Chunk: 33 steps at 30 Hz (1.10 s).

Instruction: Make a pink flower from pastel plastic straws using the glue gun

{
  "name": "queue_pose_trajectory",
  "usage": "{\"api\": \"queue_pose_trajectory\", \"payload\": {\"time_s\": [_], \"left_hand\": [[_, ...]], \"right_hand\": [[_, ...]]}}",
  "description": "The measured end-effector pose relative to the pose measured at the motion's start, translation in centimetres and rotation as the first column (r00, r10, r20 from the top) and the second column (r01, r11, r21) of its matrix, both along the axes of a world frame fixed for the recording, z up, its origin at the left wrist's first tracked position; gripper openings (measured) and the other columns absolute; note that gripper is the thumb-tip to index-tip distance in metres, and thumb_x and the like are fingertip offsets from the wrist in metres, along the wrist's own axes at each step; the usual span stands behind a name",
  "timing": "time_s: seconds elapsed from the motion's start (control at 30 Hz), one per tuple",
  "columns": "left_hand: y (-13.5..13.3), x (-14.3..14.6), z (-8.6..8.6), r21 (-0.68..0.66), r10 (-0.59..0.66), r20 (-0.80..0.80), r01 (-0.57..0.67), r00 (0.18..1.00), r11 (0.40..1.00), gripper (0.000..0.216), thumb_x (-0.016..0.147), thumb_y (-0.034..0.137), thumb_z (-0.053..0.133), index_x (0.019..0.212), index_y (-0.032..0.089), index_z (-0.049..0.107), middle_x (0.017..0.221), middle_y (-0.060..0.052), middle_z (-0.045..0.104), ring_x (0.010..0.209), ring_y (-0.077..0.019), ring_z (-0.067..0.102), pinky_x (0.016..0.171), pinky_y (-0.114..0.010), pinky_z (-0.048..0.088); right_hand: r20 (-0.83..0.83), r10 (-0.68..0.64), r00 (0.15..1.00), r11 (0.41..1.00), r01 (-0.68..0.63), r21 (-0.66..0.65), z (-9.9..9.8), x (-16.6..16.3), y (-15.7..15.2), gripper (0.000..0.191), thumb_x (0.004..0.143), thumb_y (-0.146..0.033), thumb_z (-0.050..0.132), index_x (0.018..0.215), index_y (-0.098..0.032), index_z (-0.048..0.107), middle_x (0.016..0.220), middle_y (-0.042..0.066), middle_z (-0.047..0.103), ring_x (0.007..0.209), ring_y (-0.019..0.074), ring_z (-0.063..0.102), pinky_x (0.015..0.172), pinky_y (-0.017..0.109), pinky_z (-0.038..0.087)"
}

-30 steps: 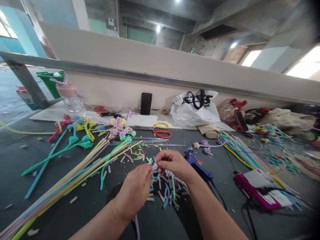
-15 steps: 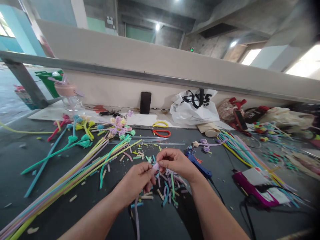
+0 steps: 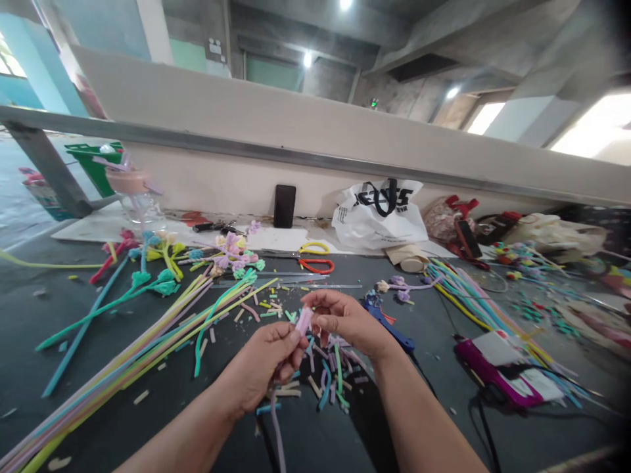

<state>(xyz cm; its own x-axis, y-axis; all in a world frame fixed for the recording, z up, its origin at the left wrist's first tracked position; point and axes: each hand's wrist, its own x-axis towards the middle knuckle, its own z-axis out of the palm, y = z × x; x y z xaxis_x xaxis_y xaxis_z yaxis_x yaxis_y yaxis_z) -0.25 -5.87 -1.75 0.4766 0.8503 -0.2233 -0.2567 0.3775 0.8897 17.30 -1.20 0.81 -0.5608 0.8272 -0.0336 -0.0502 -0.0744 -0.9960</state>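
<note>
My left hand (image 3: 271,355) pinches a lilac chenille stem (image 3: 304,320) between thumb and fingers, its folded end pointing up. A lilac length hangs below that hand toward the table's near edge. Curled round the upper end of the folded part is my right hand (image 3: 345,322), its fingertips against the stem; the exact contact is partly hidden. Beneath both hands lies a scatter of short cut chenille pieces (image 3: 340,374) in lilac, blue, green and cream. A blue glue gun (image 3: 387,322) rests just right of my right hand.
Long chenille stems (image 3: 133,355) fan out at left, finished chenille flowers (image 3: 231,253) behind them. Scissors (image 3: 315,257) lie at the back near a phone (image 3: 284,205) and a white bag (image 3: 382,213). On the right are a magenta device (image 3: 507,371), cables and more stems (image 3: 473,295).
The right fingers have loosened and shifted slightly up, so more of the lilac folded end shows. My left hand keeps its pinch. The whole view has shifted a little.
</note>
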Motion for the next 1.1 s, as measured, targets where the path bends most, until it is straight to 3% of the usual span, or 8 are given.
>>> {"api": "queue_pose_trajectory", "payload": {"time_s": [0.13,0.33,0.47,0.6,0.83,1.0,1.1], "left_hand": [[0.1,-0.1,0.0,-0.050,-0.047,0.117,0.053,0.992,0.997,0.024,0.077,0.039,0.055,0.074,0.015,0.051,0.054,0.006,0.046,0.036,-0.0015,0.031,0.037,-0.016,0.018],[0.0,0.2,0.0,0.004,-0.030,-0.090,0.030,0.995,1.000,0.029,0.078,0.044,0.050,0.073,0.016,0.051,0.051,0.006,0.046,0.035,-0.0030,0.034,0.036,-0.016,0.022],[0.0,0.6,0.3,0.211,0.118,-0.348,-0.045,0.930,0.977,0.027,0.078,0.044,0.048,0.071,0.018,0.050,0.042,0.008,0.043,0.032,-0.0055,0.035,0.037,-0.018,0.025],[0.0,0.8,-0.2,0.389,0.239,-0.400,-0.072,0.885,0.919,0.026,0.079,0.039,0.047,0.064,0.018,0.052,0.047,0.005,0.046,0.037,-0.0072,0.038,0.040,-0.019,0.028],[-0.2,0.9,-1.0,0.366,0.264,-0.422,-0.103,0.868,0.925,0.027,0.081,0.038,0.042,0.067,0.019,0.056,0.053,0.002,0.050,0.039,-0.0087,0.038,0.042,-0.021,0.026],[-0.3,0.8,-0.6,0.454,0.297,-0.461,-0.065,0.837,0.888,0.029,0.083,0.035,0.040,0.061,0.019,0.050,0.052,0.002,0.046,0.042,-0.0085,0.039,0.044,-0.021,0.028],[-0.2,0.6,-0.8,0.406,0.219,-0.446,-0.023,0.868,0.914,0.031,0.084,0.035,0.040,0.058,0.018,0.047,0.050,0.003,0.044,0.040,-0.0073,0.038,0.041,-0.020,0.027]], "right_hand": [[-0.016,0.072,0.997,0.997,-0.073,-0.028,-0.1,-0.4,-0.2,0.038,0.066,-0.024,0.072,0.099,-0.015,0.056,0.073,0.001,0.063,0.061,0.0107,0.060,0.050,0.019,0.050],[0.072,-0.002,0.997,1.000,0.003,-0.018,-0.2,-1.0,-0.4,0.022,0.065,-0.024,0.072,0.079,-0.013,0.060,0.062,-0.002,0.061,0.053,0.0091,0.058,0.050,0.020,0.049],[0.143,-0.054,0.988,0.998,0.058,-0.024,-0.3,-0.9,-0.2,0.020,0.062,-0.024,0.073,0.072,-0.013,0.060,0.060,-0.003,0.058,0.050,0.0072,0.055,0.049,0.020,0.049],[0.137,-0.074,0.988,0.996,0.079,-0.031,-0.3,-1.2,-0.1,0.020,0.062,-0.025,0.073,0.071,-0.013,0.060,0.060,-0.004,0.056,0.051,0.0072,0.054,0.050,0.020,0.049],[0.123,-0.123,0.985,0.989,0.132,-0.061,-0.5,-2.2,-0.3,0.019,0.061,-0.023,0.072,0.069,-0.013,0.058,0.058,-0.004,0.056,0.051,0.0079,0.055,0.051,0.022,0.049],[0.091,-0.119,0.989,0.990,0.125,-0.072,-1.0,-2.3,-0.2,0.019,0.061,-0.021,0.072,0.070,-0.013,0.057,0.058,-0.004,0.056,0.053,0.0091,0.057,0.052,0.023,0.051],[0.107,-0.095,0.990,0.991,0.104,-0.085,-0.9,-2.0,-0.2,0.019,0.062,-0.022,0.072,0.071,-0.013,0.058,0.059,-0.004,0.057,0.052,0.0084,0.057,0.052,0.022,0.051]]}}
